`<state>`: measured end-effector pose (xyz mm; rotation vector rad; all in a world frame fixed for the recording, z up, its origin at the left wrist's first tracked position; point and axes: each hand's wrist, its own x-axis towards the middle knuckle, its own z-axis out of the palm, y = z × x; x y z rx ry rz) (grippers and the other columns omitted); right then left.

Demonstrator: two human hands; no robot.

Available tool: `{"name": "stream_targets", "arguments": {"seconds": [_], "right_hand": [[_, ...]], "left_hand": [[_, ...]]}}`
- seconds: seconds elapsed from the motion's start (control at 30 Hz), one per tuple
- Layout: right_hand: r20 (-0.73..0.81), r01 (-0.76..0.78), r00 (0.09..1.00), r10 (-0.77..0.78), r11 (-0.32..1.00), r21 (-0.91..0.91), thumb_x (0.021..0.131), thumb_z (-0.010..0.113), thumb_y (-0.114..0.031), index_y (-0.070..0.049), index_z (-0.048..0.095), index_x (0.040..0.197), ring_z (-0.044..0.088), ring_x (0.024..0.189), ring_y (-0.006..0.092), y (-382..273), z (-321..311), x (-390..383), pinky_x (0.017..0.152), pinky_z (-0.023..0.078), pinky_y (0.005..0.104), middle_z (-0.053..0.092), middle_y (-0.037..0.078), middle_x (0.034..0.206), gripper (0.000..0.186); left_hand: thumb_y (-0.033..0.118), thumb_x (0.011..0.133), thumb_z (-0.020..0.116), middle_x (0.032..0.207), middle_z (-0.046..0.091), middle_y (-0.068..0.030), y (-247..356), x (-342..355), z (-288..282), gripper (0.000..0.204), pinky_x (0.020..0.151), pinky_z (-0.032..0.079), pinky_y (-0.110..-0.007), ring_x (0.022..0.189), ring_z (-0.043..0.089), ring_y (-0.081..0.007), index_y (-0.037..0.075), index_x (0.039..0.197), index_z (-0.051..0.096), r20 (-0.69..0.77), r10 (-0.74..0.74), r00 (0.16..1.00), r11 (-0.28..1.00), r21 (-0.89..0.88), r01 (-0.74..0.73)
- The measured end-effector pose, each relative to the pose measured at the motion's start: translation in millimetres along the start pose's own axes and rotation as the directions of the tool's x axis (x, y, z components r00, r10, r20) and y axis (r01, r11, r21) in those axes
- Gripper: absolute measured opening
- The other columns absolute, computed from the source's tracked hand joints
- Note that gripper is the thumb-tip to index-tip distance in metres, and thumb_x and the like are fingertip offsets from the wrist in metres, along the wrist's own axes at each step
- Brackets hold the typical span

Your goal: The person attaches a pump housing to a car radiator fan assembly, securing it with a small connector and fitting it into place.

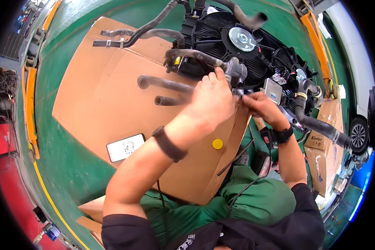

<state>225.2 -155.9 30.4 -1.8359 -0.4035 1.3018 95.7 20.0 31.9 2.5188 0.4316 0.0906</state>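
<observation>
Seen from the head camera, a person sits on a green floor [71,166] over flattened cardboard [108,96], working at a black radiator fan assembly [254,58]. The left hand [212,100] clasps a metal hose fitting [236,71]; the right hand [260,104] pinches something small just beside it, too hidden to identify. Steadying the fitting firmly seems wise here.

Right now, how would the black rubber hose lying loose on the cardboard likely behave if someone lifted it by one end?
The hose would probably bend a little but keep its curve, as it already lies in a set shape. Being round, it may roll on the flat cardboard if nudged. It looks thick-walled, so likely heavier than its size suggests.
</observation>
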Motion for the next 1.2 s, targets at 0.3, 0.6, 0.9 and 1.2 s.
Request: {"name": "stream_targets", "arguments": {"seconds": [0.3,0.6,0.9,1.2], "right_hand": [[0.376,0.336,0.915,-0.146,0.793,-0.508,0.093,0.067,-0.029,-0.002,0.072,0.111,0.069,0.093,0.0344,94,81,3,0.084,0.054,0.0408,0.073,0.019,0.1,0.033],[0.371,0.558,0.822,-0.433,0.479,-0.677,0.087,0.065,-0.014,-0.009,0.071,0.111,0.063,0.104,0.0336,116,126,25,0.093,0.05,0.043,0.069,0.012,0.104,0.025],[0.283,0.502,0.847,-0.449,0.506,-0.701,0.084,0.066,-0.012,-0.011,0.068,0.109,0.057,0.111,0.0337,111,139,16,0.1,0.045,0.045,0.065,0.01,0.108,0.026],[0.312,0.533,0.843,-0.438,0.605,-0.591,0.083,0.067,-0.015,-0.012,0.066,0.119,0.055,0.121,0.0333,116,123,14,0.106,0.043,0.0454,0.064,0.012,0.122,0.036]], "left_hand": [[0.045,0.104,0.051,0.109,0.071,-0.0108,-46,-7,-209,0.052,0.084,0.051,-0.033,0.096,0.067,-0.0204,-0.002,0.121,0.066,-0.308,-0.208,0.928,0.951,-0.284,0.12],[0.032,0.096,0.066,0.099,0.072,-0.0114,-215,-43,-105,0.043,0.072,0.053,-0.034,0.084,0.067,-0.0183,-0.003,0.122,0.066,-0.095,-0.608,0.788,0.696,-0.542,0.471],[0.035,0.093,0.074,0.12,0.067,-0.0114,-245,40,-25,0.058,0.082,0.052,-0.029,0.098,0.063,-0.0167,0.001,0.137,0.058,-0.112,-0.323,0.94,0.741,-0.647,0.178],[0.037,0.091,0.077,0.129,0.065,-0.0052,-198,59,4,0.058,0.077,0.05,-0.027,0.1,0.061,-0.0128,0.012,0.141,0.059,0.083,-0.162,0.983,0.685,-0.708,0.173]]}}
